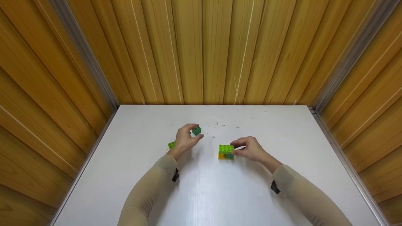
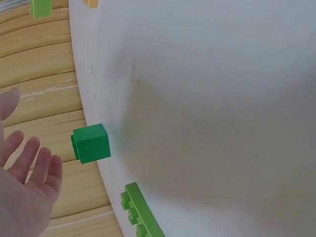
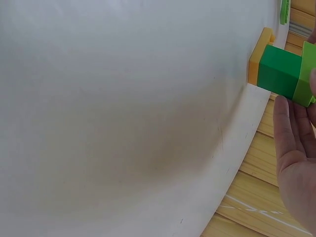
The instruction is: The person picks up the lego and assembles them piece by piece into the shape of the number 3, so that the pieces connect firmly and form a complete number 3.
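In the head view, my left hand [image 1: 184, 139] reaches around a dark green block [image 1: 196, 130] with thumb and fingers spread. The left wrist view shows that block [image 2: 93, 143] standing on the table, apart from the loosely bent fingers [image 2: 30, 165]. My right hand [image 1: 250, 148] pinches the right end of a light green brick [image 1: 225, 148], which tops a small stack. Below it come another dark green block [image 3: 279, 71] and a flat yellow-orange brick [image 3: 259, 58] at the bottom. Part of the light green brick is hidden by the right fingers.
Another light green brick [image 1: 171, 145] lies beside the left wrist, partly covered by it. Small dark marks dot the far part of the white table [image 1: 201, 194]. Wood-patterned walls [image 1: 216, 53] rise at the back and both sides.
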Motion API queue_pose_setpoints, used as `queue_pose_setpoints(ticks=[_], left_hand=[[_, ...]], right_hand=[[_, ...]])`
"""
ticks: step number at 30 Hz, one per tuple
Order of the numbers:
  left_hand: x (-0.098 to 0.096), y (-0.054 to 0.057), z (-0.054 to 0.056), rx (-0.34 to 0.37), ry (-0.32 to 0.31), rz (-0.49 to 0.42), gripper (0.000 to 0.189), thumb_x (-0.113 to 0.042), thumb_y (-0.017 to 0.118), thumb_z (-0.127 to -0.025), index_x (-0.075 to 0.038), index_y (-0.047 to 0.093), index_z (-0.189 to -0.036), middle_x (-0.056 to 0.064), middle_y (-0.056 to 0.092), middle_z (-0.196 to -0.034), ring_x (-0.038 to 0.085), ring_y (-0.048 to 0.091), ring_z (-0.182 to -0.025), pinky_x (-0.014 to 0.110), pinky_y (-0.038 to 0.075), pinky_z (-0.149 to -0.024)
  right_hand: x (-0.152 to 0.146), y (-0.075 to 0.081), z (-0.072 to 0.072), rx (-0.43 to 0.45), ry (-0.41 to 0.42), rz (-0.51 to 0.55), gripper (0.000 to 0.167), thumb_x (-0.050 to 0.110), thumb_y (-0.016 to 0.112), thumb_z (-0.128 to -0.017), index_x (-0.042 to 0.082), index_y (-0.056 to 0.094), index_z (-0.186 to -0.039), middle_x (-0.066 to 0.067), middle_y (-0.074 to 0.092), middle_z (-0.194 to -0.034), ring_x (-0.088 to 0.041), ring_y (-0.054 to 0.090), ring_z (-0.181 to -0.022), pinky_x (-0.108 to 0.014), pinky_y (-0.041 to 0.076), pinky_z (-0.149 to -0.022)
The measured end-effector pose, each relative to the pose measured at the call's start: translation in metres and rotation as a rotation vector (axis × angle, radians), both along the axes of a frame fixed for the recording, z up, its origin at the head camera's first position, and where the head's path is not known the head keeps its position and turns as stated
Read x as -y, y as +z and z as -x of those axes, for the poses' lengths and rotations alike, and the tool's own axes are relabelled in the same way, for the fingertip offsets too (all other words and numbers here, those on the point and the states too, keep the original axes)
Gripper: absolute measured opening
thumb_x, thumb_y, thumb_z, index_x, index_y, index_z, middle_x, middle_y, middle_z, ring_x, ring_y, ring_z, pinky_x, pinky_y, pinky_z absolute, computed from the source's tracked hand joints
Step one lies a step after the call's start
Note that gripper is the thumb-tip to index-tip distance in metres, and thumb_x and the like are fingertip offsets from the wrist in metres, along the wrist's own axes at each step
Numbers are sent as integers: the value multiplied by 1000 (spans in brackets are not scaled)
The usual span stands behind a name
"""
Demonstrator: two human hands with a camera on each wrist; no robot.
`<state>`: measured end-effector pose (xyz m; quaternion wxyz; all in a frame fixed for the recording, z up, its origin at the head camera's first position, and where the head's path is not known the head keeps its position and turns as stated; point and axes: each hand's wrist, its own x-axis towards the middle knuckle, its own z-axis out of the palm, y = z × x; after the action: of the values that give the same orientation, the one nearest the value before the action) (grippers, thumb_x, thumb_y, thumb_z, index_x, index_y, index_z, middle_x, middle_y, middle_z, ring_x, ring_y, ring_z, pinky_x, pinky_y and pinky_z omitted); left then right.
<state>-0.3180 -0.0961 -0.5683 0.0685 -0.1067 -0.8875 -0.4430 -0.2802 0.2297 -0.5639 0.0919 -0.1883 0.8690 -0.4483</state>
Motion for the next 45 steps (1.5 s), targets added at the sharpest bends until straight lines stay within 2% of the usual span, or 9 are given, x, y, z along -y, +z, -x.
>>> queue_pose_setpoints(ticks=[4, 10, 17, 27, 31, 34, 38, 42, 45], left_hand=[[4, -4, 6, 5, 39, 1, 51, -25, 89, -98, -9, 74, -144, 14, 75, -147, 35, 68, -143, 53, 60, -118], [8, -11, 13, 10, 60, 7, 56, -22, 88, -98, -3, 70, -148, 18, 73, -150, 39, 67, -143, 55, 59, -117], [0, -16, 22, 114, 116, -18, 64, -21, 87, -99, -4, 63, -156, 16, 68, -157, 37, 65, -146, 52, 56, -122], [-15, -18, 29, 168, 179, 12, 65, -21, 85, -102, -6, 60, -160, 18, 64, -161, 36, 59, -155, 50, 49, -130], [-21, -20, 32, 197, 241, 10, 65, -21, 84, -103, -5, 59, -160, 17, 65, -160, 35, 62, -153, 48, 51, -129], [-22, -24, 33, 210, 277, 5, 63, -21, 83, -103, -3, 60, -159, 18, 67, -159, 35, 64, -151, 48, 53, -127], [-23, -27, 33, 203, 305, 12, 57, -20, 81, -103, 0, 63, -154, 20, 71, -153, 36, 67, -146, 48, 57, -123], [-24, -26, 33, 216, 326, 7, 50, -18, 80, -104, 1, 67, -148, 19, 75, -145, 33, 72, -140, 47, 60, -119], [-27, -24, 34, 223, 328, -2, 45, -17, 79, -104, 1, 70, -144, 17, 78, -139, 32, 74, -135, 46, 61, -116]], right_hand=[[1, 0, 1, 12, 0, 7, 36, 6, 87, -97, 2, 82, -132, -19, 82, -130, -40, 78, -124, -49, 66, -107], [0, -1, 1, 30, 3, 37, 37, 6, 87, -96, -1, 81, -132, -21, 81, -132, -41, 77, -125, -39, 69, -101], [-2, 0, 1, 30, 11, 50, 37, 7, 87, -96, -1, 80, -132, -22, 80, -133, -41, 77, -125, -33, 69, -98], [-1, -1, 1, 6, 4, 5, 38, 5, 86, -96, -3, 79, -133, -21, 81, -132, -42, 77, -125, -37, 68, -101], [-1, 0, 0, 1, 14, 13, 38, 5, 86, -96, -4, 79, -132, -22, 81, -132, -44, 76, -125, -37, 69, -99], [0, -3, -1, -5, 11, 1, 36, 6, 86, -96, -2, 81, -131, -22, 82, -130, -42, 77, -123, -43, 69, -101], [1, -5, -1, -8, 10, 1, 34, 6, 87, -96, 1, 82, -130, -21, 82, -130, -39, 78, -122, -44, 69, -101], [0, -4, 1, -16, 27, 4, 34, 6, 86, -97, 1, 82, -130, -21, 82, -130, -39, 78, -122, -41, 69, -99], [-2, -1, 2, -18, 29, -3, 35, 7, 85, -98, 0, 80, -132, -21, 82, -131, -40, 77, -123, -44, 69, -100]])
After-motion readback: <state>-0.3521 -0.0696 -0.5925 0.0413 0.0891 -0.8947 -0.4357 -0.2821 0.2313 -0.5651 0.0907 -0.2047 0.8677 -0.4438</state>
